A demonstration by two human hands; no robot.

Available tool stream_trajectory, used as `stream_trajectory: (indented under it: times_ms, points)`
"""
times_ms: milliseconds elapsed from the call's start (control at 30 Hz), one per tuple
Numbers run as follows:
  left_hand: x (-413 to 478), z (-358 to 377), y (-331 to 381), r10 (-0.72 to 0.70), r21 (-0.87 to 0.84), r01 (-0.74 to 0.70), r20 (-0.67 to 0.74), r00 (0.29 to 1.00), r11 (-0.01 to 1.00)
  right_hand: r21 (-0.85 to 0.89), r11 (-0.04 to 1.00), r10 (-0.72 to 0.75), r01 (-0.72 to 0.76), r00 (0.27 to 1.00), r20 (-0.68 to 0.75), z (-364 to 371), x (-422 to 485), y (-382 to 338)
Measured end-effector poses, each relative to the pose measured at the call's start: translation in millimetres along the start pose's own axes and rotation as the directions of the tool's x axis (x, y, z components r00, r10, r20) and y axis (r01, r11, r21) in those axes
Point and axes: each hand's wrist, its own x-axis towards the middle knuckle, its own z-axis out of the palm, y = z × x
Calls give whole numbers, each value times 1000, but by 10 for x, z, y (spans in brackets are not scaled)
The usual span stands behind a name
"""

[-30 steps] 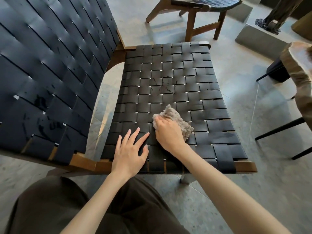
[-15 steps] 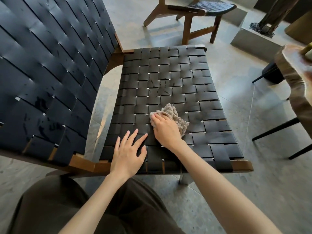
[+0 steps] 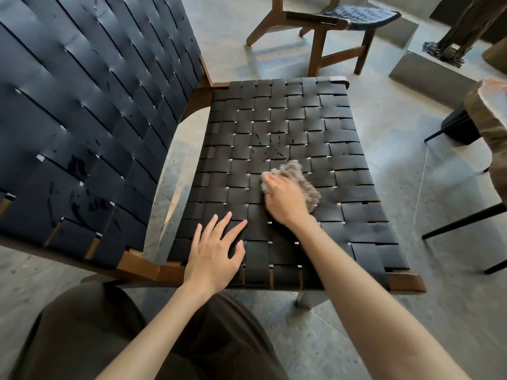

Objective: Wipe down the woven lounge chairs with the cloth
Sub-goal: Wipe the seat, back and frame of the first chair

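The right hand [image 3: 285, 200] looks a bit blurry. It covers a big part of the cloth [image 3: 308, 185], so only the fluffy edges stick out above and beside the knuckles. Its fingers curl down over the cloth and grip it against the seat [image 3: 288, 116], close to the middle. The left hand [image 3: 214, 256] lies flat on the seat near the edge closest to the person, with its fingers straight and spread, holding nothing.

The chair back [image 3: 82, 105] is cut off at the top and left. A second chair [image 3: 343, 20] farther away is cut off too (only its seat and legs show).

The cloth is grey-brown and shaggy, bunched in a lump. The seat and back are wide, flat, dark straps woven over and under in squares. They are smooth and a bit shiny, with small dark marks just past the cloth. The frame [image 3: 406, 282] is brown wood with rounded corners. The floor [image 3: 384, 311] is grey and speckled.
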Motion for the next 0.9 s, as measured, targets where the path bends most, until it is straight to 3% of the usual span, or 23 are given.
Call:
stream_trajectory:
  times_ms: [100,200,333,433,667,767,833,900]
  points:
    - [2,-8,1,-3,5,3,-3,1000,1000,34,994,-111,108,989,101,110,59,-294]
    - [-2,-5,-10,2,-1,-2,1,1000,1000,-82,988,-121,130,987,108,-96,50,40]
    - [-5,2,-11,5,-22,-6,-18,1000,1000,-191,975,113,-112,994,-4,-479,-147,866]
    - [4,6,-6,-2,-7,2,-24,1000,1000,-170,953,246,-251,968,-50,-459,-202,972]
    - [3,9,-2,-7,7,7,-25,1000,1000,-59,998,15,-13,999,46,76,-69,-101]
    - [-4,1,2,-3,-9,3,-24,1000,1000,-106,991,-70,76,996,58,-42,-138,46]
    - [-10,-3,-1,1,-14,-2,-22,1000,1000,-151,988,-34,38,999,31,-206,-201,460]
    - [-15,-6,2,1,-18,-2,-26,1000,1000,-162,979,116,-120,993,-36,-352,-290,880]
